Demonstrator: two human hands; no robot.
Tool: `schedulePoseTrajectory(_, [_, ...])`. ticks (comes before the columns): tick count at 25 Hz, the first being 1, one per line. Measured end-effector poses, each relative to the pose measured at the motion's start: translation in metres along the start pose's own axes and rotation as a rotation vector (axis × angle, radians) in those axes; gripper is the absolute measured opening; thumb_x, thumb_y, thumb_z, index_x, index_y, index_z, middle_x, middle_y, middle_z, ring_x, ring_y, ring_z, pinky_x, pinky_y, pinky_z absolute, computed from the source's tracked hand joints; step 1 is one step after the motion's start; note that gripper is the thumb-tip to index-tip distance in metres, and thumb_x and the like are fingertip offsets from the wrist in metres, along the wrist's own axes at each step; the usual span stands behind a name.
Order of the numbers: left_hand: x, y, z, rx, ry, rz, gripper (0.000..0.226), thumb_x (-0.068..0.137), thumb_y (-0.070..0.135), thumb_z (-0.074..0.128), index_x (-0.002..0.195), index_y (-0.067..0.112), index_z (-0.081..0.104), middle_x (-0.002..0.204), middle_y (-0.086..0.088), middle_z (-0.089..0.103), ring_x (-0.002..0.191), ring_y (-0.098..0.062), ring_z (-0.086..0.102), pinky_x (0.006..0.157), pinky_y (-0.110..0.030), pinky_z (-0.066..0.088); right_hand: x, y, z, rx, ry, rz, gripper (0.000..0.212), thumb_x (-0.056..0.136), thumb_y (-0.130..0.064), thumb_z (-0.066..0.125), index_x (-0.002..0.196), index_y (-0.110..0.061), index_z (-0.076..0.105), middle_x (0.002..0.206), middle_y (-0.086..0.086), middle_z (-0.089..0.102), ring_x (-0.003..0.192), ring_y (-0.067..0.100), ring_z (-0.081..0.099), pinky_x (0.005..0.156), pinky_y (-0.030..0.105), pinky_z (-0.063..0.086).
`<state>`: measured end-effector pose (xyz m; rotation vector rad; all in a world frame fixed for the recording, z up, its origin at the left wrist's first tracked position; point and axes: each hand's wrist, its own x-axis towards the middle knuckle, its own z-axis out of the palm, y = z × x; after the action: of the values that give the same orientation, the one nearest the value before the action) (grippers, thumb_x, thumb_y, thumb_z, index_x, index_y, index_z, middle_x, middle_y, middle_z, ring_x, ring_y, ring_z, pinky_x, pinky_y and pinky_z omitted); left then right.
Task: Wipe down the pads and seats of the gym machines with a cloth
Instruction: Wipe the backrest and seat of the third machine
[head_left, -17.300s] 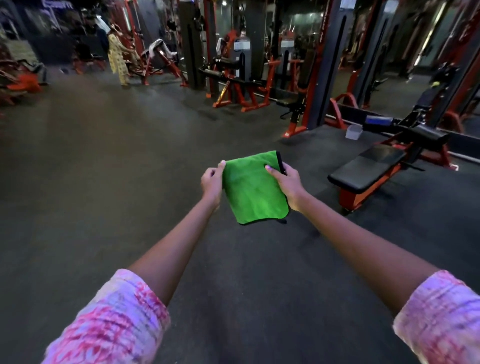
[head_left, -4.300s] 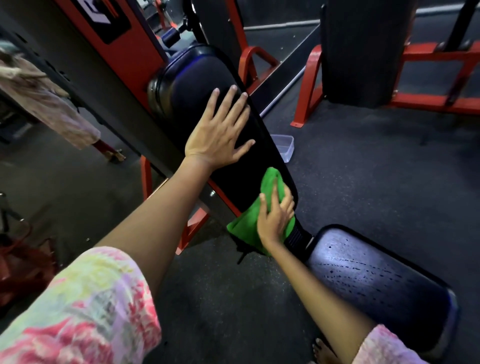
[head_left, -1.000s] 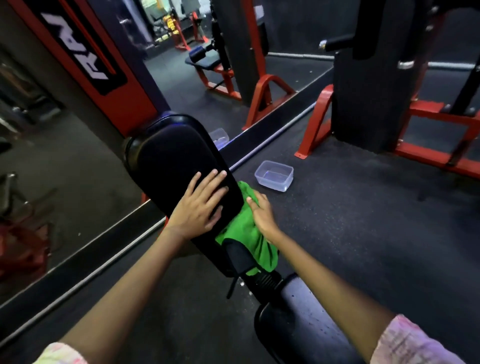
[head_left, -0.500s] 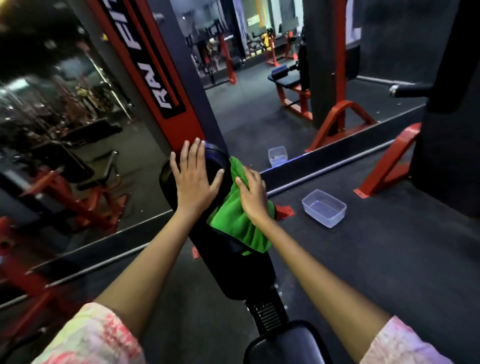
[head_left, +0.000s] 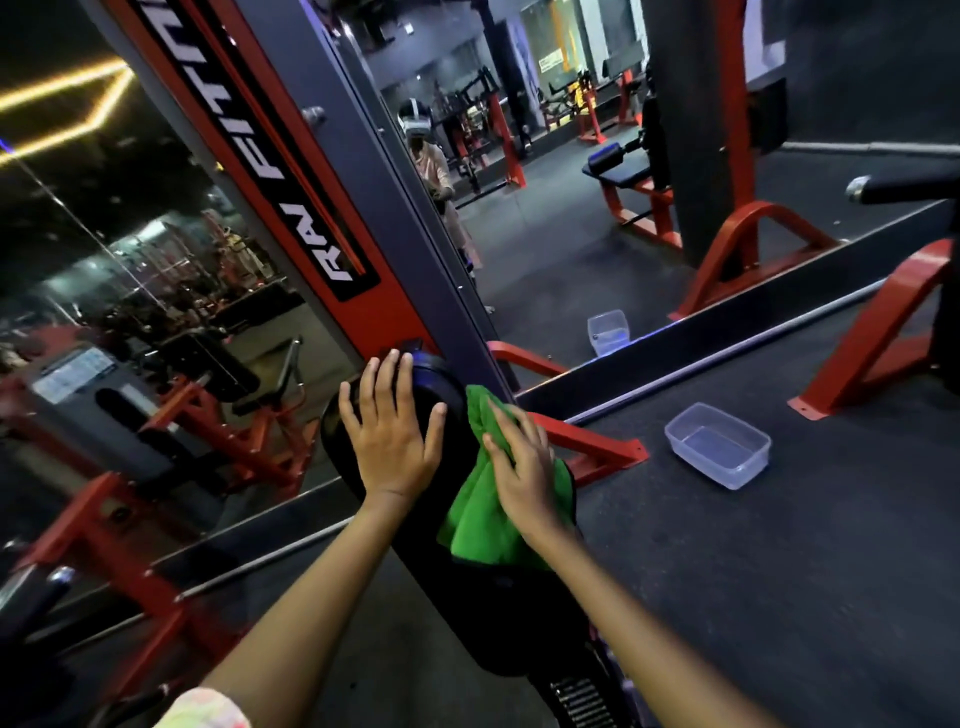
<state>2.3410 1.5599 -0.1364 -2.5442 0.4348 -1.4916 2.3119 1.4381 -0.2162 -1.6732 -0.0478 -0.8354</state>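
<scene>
Dark rubber floor (head_left: 779, 597) carries a clear plastic tub (head_left: 717, 445) and red machine frames (head_left: 592, 447)

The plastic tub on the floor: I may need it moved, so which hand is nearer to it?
Right. The right hand presses the green cloth on the pad's tub-facing side; the left hand lies flat on the back pad, farther from the plastic tub.

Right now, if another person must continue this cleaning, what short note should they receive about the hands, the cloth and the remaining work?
Left hand: flat and open on the upper part of the black back pad, steadying it.
Right hand: straight fingers press the green cloth against the pad's right side, near the top.
Clear plastic tub: on the floor to the right, apart from the bench.
Done: cannot tell from this view which areas are already wiped.
Left: finish this pad, wipe the seat below, then the other machines.
</scene>
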Motion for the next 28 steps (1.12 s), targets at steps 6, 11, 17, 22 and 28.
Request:
schedulePoseTrajectory(6, [0.0,0.001,0.002,-0.009,0.019,-0.001,0.054,0.098,0.043,0.023,0.137,0.008,0.037,0.14,-0.012,0.045,0.132,-0.025,0.033,0.112,-0.047,0.013,0.025,-0.011,0.006,-0.094,0.025,-0.167,0.044,0.088,-0.034,0.045,0.131,-0.026,0.05,0.121,0.003,0.059,0.103,0.026,0.055,0.078,0.04,0.043])
schedulePoseTrajectory(11, [0.0,0.001,0.001,-0.013,0.008,-0.009,0.054,0.098,0.044,0.022,0.138,0.009,0.035,0.14,-0.011,0.045,0.134,-0.024,0.03,0.112,-0.047,0.012,-0.064,0.057,-0.007,-0.151,0.013,-0.025,0.043,0.09,-0.036,0.044,0.132,-0.03,0.042,0.12,0.007,0.06,0.104,0.018,0.046,0.078,0.045,0.049])
schedulePoseTrajectory(17, [0.001,0.002,-0.001,-0.003,0.001,-0.016,0.055,0.098,0.044,0.021,0.137,0.009,0.036,0.139,-0.013,0.048,0.132,-0.024,0.031,0.11,-0.049,0.016,0.006,-0.012,0.002,-0.103,-0.01,-0.007,0.052,0.086,-0.038,0.038,0.133,-0.022,0.053,0.121,0.007,0.06,0.104,0.03,0.055,0.078,0.038,0.039])
schedulePoseTrajectory(22, [0.001,0.003,-0.003,-0.031,-0.022,-0.026,0.054,0.098,0.044,0.022,0.137,0.01,0.035,0.139,-0.013,0.047,0.132,-0.024,0.03,0.11,-0.049,0.016,-0.029,0.019,-0.004,-0.208,-0.03,-0.073,0.048,0.09,-0.037,0.04,0.137,-0.025,0.042,0.123,0.011,0.058,0.102,0.035,0.057,0.078,0.044,0.046])
schedulePoseTrajectory(28, [-0.001,0.003,-0.002,-0.034,-0.013,-0.028,0.054,0.098,0.043,0.022,0.138,0.009,0.035,0.14,-0.014,0.046,0.132,-0.025,0.03,0.111,-0.049,0.015,-0.079,0.056,-0.017,-0.18,-0.112,0.178,0.055,0.088,-0.041,0.031,0.135,-0.02,0.05,0.124,0.011,0.058,0.107,0.034,0.055,0.085,0.056,0.045])
